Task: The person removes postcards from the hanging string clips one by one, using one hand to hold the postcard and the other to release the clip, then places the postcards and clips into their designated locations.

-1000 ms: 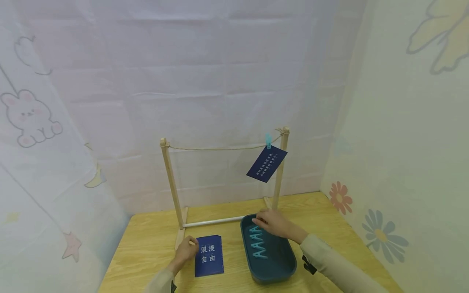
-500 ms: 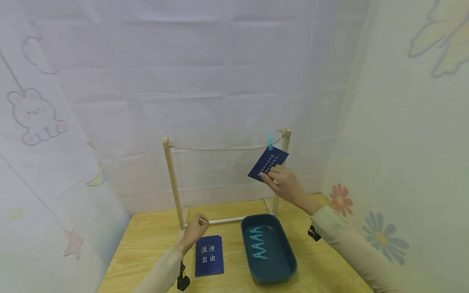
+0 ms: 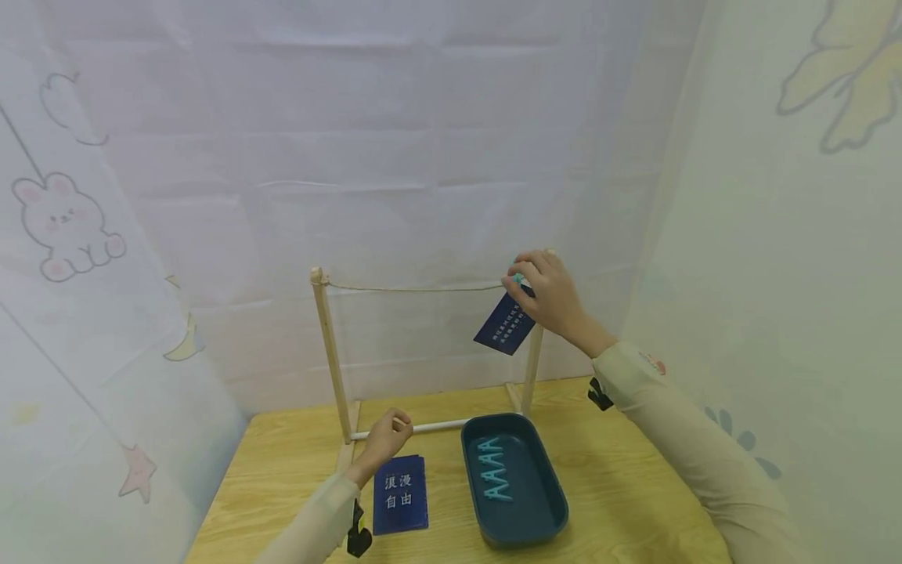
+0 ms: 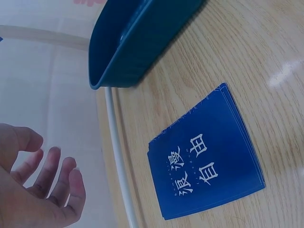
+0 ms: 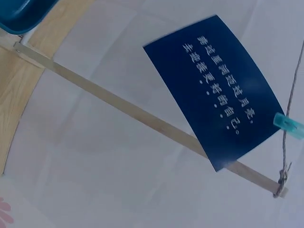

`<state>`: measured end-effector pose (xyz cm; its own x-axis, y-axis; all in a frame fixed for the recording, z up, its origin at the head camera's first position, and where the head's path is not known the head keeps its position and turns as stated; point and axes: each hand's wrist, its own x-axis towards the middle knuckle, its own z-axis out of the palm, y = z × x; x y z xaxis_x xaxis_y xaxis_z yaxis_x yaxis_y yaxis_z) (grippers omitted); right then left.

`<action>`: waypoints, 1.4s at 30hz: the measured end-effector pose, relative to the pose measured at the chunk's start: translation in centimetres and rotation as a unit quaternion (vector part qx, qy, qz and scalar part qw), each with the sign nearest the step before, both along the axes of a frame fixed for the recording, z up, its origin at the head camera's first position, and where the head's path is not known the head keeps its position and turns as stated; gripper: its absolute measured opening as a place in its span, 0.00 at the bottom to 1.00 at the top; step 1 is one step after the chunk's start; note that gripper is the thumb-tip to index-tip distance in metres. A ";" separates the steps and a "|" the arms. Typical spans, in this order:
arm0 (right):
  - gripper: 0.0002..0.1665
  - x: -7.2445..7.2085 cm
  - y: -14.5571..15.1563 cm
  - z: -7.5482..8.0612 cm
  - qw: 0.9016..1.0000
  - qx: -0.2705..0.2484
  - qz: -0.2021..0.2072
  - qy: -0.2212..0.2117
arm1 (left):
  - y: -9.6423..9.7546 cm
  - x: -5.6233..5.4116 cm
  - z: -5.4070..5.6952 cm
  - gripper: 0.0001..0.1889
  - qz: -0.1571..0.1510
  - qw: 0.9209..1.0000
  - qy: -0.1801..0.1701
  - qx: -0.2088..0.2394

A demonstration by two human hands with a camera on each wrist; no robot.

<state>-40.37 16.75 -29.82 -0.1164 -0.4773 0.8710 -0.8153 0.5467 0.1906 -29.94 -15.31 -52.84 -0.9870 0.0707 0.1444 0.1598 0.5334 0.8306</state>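
My right hand [image 3: 554, 298] is raised to the string at the right post, thumb and fingertips pinching a teal clothespin [image 3: 518, 279]. From this clothespin [image 5: 288, 125] a dark blue card [image 5: 213, 92] with white writing hangs tilted on the line. The right wrist view leaves the hand out. My left hand [image 3: 386, 439] hovers past the far edge of a stack of blue cards [image 3: 400, 495], fingers loosely curled and holding nothing. In the left wrist view, the hand [image 4: 40, 190] is apart from the stack [image 4: 204, 156].
A wooden frame [image 3: 330, 356] carries the string [image 3: 416, 290] between two posts, with a white rod [image 3: 440, 426] low across it. A dark teal tray [image 3: 528, 525] holds a row of several teal clothespins [image 3: 496, 474]. Printed cloth [image 3: 380, 196] backs the wooden table [image 3: 275, 478].
My right hand has risen from the tray, past the hanging card, up to its clothespin. My left hand has left the card stack's edge and moved forward and right.
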 end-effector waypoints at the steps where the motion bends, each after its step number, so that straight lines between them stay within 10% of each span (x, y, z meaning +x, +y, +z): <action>1: 0.12 -0.3 0.1 0.4 1.000 0.000 -0.010 -0.005 | 0.1 0.0 0.0 0.08 0.001 1.000 -0.002 0.000; 14: 0.23 -2.2 1.8 0.7 0.974 0.059 -0.146 -0.161 | 0.7 -0.6 0.4 0.08 -0.012 1.000 0.000 0.003; 27: 0.25 -1.2 1.2 1.3 0.959 0.039 -0.120 -0.254 | 3.4 -1.6 1.6 0.07 -0.050 0.996 0.063 0.036; 42: 0.21 -0.6 0.8 1.2 0.957 0.024 -0.112 -0.266 | 8.9 -4.5 6.4 0.17 -0.021 0.988 0.125 0.091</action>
<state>-40.95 17.51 -28.67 -0.6418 -0.4259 0.6377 -0.6668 0.7207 -0.1897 -34.45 -6.40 -46.44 -0.9153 0.0616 0.3981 0.3917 0.3676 0.8435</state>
